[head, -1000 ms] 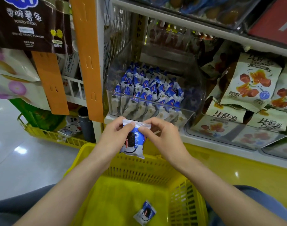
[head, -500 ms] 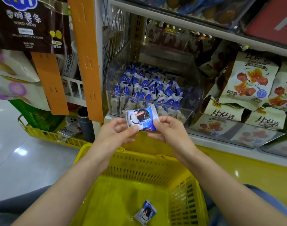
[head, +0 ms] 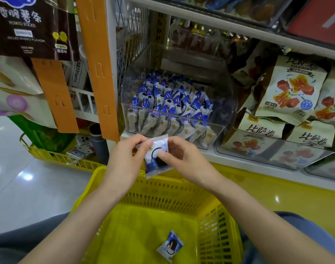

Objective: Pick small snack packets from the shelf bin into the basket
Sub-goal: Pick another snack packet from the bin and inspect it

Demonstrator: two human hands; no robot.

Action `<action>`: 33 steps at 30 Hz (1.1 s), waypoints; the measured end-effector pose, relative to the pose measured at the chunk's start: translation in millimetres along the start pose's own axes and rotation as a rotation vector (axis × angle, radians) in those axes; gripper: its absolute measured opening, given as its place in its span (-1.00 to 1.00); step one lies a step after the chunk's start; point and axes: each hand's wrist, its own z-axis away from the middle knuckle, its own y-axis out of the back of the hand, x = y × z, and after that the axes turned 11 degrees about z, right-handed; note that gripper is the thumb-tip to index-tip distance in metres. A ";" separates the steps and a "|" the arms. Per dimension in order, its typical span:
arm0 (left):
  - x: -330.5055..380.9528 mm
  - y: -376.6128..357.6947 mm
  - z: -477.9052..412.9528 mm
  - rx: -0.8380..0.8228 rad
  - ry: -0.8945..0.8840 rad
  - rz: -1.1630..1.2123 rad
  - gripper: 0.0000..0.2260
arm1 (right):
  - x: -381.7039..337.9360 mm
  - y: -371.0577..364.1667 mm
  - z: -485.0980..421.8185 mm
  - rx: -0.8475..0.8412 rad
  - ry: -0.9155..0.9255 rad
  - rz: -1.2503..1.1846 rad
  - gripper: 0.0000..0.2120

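head view: left hand (head: 124, 161) pinches the upper left corner of a packet (head: 155, 155), its fingers (head: 146, 143) curled onto the wrapper. right hand (head: 183, 159) pinches the same packet from the right, thumb laid across the dark biscuit picture on its front, the other fingers folded behind. the packet is white and blue and hangs roughly upright between the two hands, its lower edge just above the far rim of the basket (head: 162, 189), touching neither the rim nor anything else but the hands. the basket is yellow and slatted, set low between the person's knees. on its floor, toward the near right, lies a second packet (head: 170, 245) of the same kind, flat and turned at an angle, apart from the walls. just behind the hands stands the bin (head: 228, 96), clear plastic, on the white shelf (head: 239, 162). it holds the stock (head: 170, 100), rows of like packets standing on edge, filling the front and thinning toward the back. right of the bin, more clear trays hold cream bags (head: 294, 88) printed with red and orange pieces. left of the bin an orange strip (head: 98, 73) runs down the shelf post, and a dark potato sticks bag (head: 29, 27) hangs at the upper left. pale glossy floor (head: 20, 187) shows at the left
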 end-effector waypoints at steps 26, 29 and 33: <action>9.4 -4.0 -6.1 -0.083 0.588 0.627 -0.59 | 4.5 3.8 7.6 0.386 0.399 0.341 -0.94; 6.7 -1.7 -4.2 -0.056 0.525 0.659 -0.72 | 5.6 1.1 9.6 0.323 0.524 0.539 -0.91; 6.8 -2.1 -5.0 0.036 0.432 0.565 -0.83 | 1.4 -5.1 10.8 0.319 0.321 0.293 -0.92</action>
